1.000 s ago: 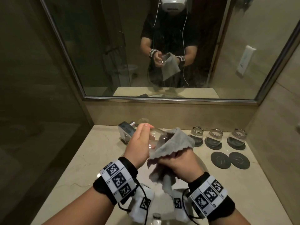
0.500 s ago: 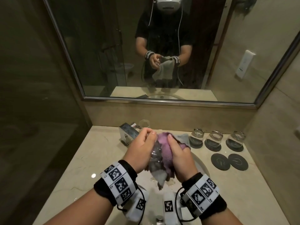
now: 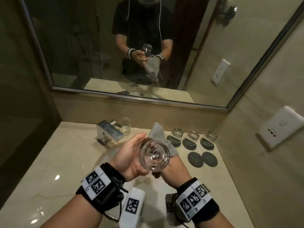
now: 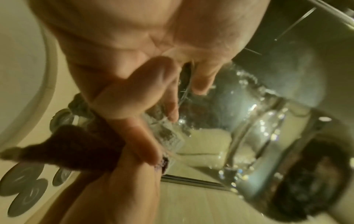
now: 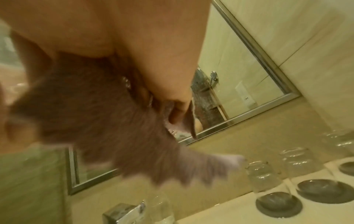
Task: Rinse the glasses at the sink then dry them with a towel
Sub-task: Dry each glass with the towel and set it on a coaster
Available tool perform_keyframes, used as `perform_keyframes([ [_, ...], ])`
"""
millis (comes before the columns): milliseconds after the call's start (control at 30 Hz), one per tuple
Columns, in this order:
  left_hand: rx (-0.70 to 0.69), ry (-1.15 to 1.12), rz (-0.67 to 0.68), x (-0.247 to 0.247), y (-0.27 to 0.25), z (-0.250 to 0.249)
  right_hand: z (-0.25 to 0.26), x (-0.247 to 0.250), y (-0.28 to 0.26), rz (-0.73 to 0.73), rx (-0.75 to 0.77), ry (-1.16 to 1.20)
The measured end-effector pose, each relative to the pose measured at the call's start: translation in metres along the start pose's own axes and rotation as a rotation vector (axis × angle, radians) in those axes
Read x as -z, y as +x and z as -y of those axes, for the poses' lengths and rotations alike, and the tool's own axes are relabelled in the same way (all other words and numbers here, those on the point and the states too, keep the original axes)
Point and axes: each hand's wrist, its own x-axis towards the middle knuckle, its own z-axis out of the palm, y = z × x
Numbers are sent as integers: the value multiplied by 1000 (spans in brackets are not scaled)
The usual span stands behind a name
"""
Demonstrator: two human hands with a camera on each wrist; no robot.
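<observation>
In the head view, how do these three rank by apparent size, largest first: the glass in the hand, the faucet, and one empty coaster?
1. Held glass, though it is nearest the camera, which enlarges it.
2. Faucet.
3. Empty coaster, the smallest of the three.

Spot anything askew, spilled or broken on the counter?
Nothing stands out. Three glasses sit upside down on dark coasters, two coasters lie bare, one glass stands behind the faucet. No spill or breakage visible.

No legible text; wristbands (image 3: 97, 181) show only coded markers.
</observation>
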Motion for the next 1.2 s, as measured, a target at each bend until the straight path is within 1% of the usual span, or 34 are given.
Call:
perform_keyframes([
  [33,-10,-30,-9,-2,0,1,-2,0,0,53,12,-52],
  [100,-24,-116,-22,-1,2,7,-8,2,0,204,7,-224],
  [167,-22,-166,-36,3,6,14,-11,5,1,283,-40,-304],
  [233,14,-185,-26,7,11,20,-13,11,1,335,-143,-231],
  [267,36,-185,-6,9,13,23,-10,15,-2,347,-179,-137],
  [333,77,-197,26,12,15,26,-2,22,-8,346,-216,61],
  [400,90,-200,54,16,20,29,0,27,-14,346,-215,126],
  [500,88,-138,92,19,30,34,-8,32,-19,302,-175,78],
  [567,78,-135,70,17,36,36,-13,37,-22,239,-153,81],
  [633,69,-150,65,14,40,36,-17,42,-25,160,-88,38],
  [667,69,-174,56,12,41,36,-19,44,-26,81,-38,-15],
  [733,38,-228,23,11,45,36,-25,49,-29,-174,50,-51],
  [767,14,-239,-19,13,48,38,-28,53,-30,-310,68,10],
  [800,-10,-241,-79,15,51,39,-28,58,-30,-407,74,81],
  [833,-25,-240,-150,17,54,41,-28,63,-31,-443,87,136],
  [867,-34,-238,-215,19,57,43,-25,67,-31,-414,101,170],
  [900,-40,-237,-262,19,60,45,-23,70,-31,-338,117,181],
  [967,-47,-221,-317,15,65,48,-17,69,-30,-167,114,151],
  [1000,-47,-205,-330,11,67,49,-17,68,-29,-131,103,122],
  [1100,-55,-160,-359,3,69,52,-19,60,-27,-181,71,43],
  [1200,-59,-125,-345,-1,70,52,-25,55,-25,-207,40,-48],
])
